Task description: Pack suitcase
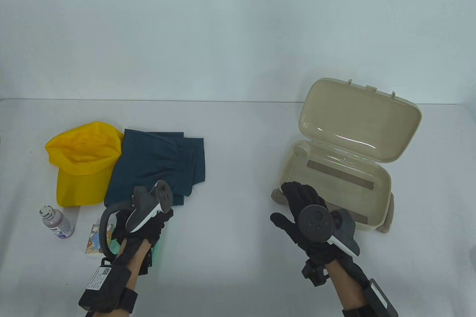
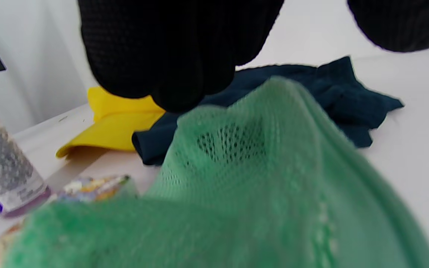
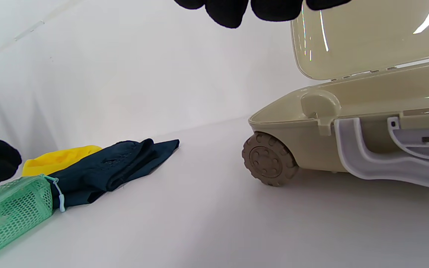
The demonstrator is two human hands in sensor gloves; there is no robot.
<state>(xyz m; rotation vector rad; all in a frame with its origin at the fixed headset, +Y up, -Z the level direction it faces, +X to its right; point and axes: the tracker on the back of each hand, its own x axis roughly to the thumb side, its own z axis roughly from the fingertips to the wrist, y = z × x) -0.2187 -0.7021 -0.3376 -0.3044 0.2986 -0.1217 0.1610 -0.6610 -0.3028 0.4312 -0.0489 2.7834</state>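
A beige toy suitcase (image 1: 290, 157) lies open at the right, its lid (image 1: 357, 120) tilted back and its inside bare. My right hand (image 1: 293, 201) is open and empty, fingers spread, beside the suitcase's front-left wheel (image 3: 268, 160). My left hand (image 1: 148, 226) sits at the front left on a green mesh pouch (image 2: 274, 186). Its fingers (image 2: 169, 63) curl onto the pouch's top, which bunches up towards them. The pouch also shows in the right wrist view (image 3: 9, 216). Folded dark teal shorts (image 1: 156, 161) and a yellow cap (image 1: 83, 161) lie just beyond.
A small bottle with a purple label (image 1: 55, 222) and a colourful card pack (image 1: 97, 239) lie left of my left hand. White tabletop (image 1: 230, 183) stretches between the clothes and the suitcase. A white wall stands behind the table.
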